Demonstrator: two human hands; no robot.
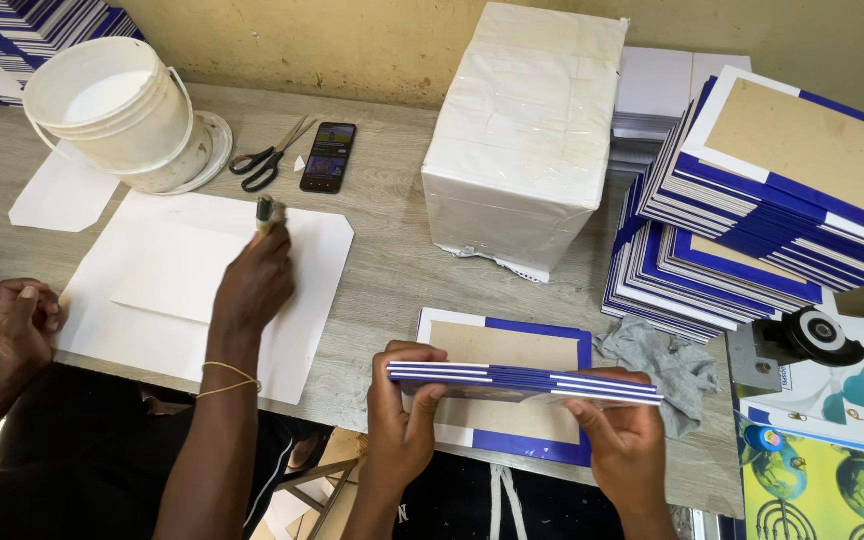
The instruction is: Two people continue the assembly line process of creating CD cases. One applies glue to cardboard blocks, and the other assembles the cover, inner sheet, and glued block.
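My left hand (402, 405) and my right hand (624, 432) hold a thin stack of blue-and-white booklets (522, 381) edge-on, one hand at each end, just above the table's near edge. Under the stack lies a flat book cover (505, 345) with a brown board centre and blue border. A grey rag (664, 362) sits right of it.
A co-worker's hand (255, 280) moves a brush over white paper sheets (182, 265) at left; their other fist (22, 318) rests nearby. A white bucket (112, 105), scissors (270, 160), a phone (328, 156), a wrapped white block (527, 130), tall stacks of blue books (762, 200) and a tape dispenser (802, 340) crowd the table.
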